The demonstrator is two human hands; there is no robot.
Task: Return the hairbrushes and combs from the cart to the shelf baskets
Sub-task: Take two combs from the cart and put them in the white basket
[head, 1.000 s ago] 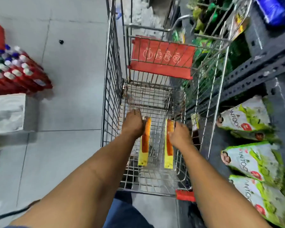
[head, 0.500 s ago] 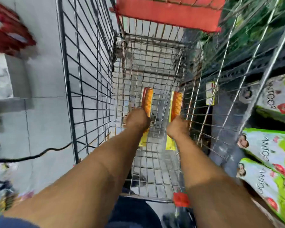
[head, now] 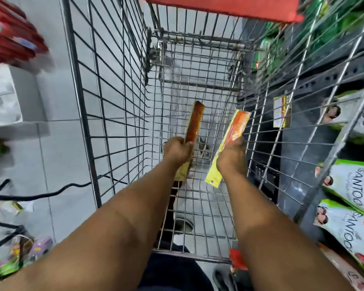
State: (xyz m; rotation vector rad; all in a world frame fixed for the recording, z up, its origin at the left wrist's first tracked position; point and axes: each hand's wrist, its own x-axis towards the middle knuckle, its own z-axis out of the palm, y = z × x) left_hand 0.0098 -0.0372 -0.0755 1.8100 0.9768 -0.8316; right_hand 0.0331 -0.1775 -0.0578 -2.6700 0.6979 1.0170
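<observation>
Both arms reach down into a wire shopping cart (head: 114,114). My left hand (head: 177,151) is closed around a brown comb in a yellow sleeve (head: 194,122), held on edge and pointing away from me. My right hand (head: 231,157) grips a second orange comb in yellow packaging (head: 236,127), tilted up to the right; its yellow end (head: 213,177) sticks out below the hand. Both combs are lifted off the cart's wire floor. No shelf baskets are visible.
The cart's red child seat flap (head: 229,7) is at the top. Dark metal shelving (head: 334,66) on the right holds green and white soap packs (head: 353,185). Red bottles (head: 11,40) and a white box (head: 6,97) sit left on the tiled floor, with black cables (head: 40,194).
Both hands closed on the combs lying on the cart floor and raised them; the right comb now tilts to the right. The view has dipped deeper into the cart.
</observation>
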